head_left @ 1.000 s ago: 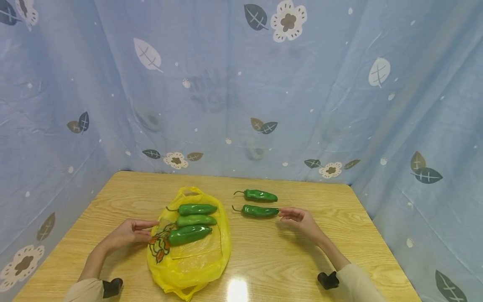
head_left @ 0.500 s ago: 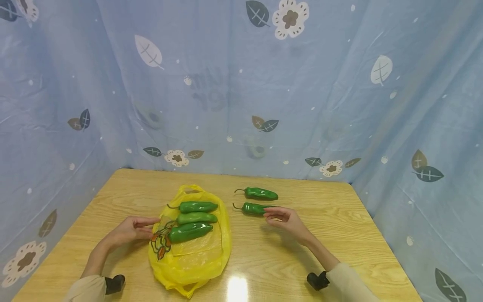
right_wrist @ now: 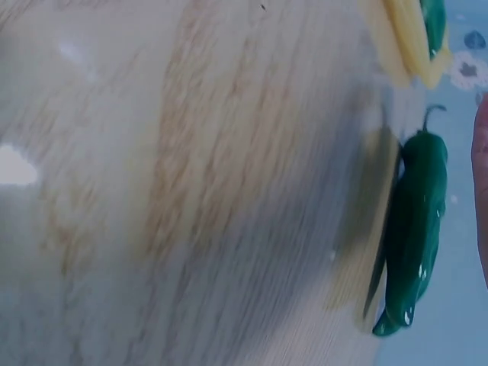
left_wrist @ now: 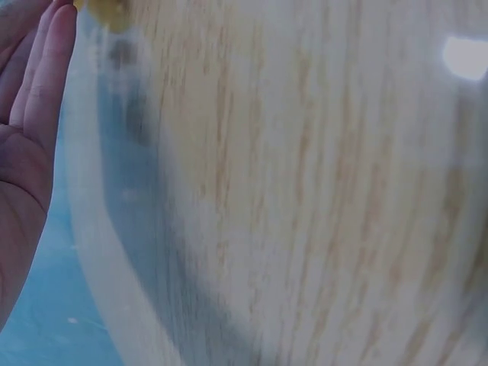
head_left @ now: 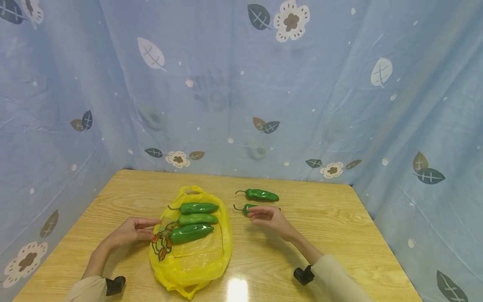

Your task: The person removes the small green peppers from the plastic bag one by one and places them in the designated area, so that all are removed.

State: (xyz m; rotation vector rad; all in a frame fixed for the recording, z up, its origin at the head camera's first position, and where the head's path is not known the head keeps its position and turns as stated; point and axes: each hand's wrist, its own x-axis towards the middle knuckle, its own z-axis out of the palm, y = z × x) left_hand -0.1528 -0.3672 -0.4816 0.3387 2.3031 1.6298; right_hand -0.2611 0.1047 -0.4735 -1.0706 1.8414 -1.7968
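A yellow plastic bag [head_left: 200,274] lies spread on the table, with three green peppers on it: a top one [head_left: 199,208], a lighter middle one [head_left: 198,219] and a lower one [head_left: 191,233]. At the bag's left edge rests my left hand [head_left: 130,232], its extended fingers right at the rim; the left wrist view shows these straight fingers [left_wrist: 49,69]. My right hand [head_left: 273,220] is over the nearer of two loose peppers, covering most of it in the head view. The right wrist view shows a whole pepper [right_wrist: 415,225], a finger [right_wrist: 482,175] apart from it.
Behind the right hand lies the farther loose pepper [head_left: 261,195], stem to the left. The wooden table [head_left: 324,197] is enclosed by blue patterned curtains [head_left: 226,84]. Light glares off the tabletop near the front.
My right hand has moved left along the nearer loose pepper, from its tip toward its stem end. My left hand has stayed at the bag's edge, and the peppers lie where they were.
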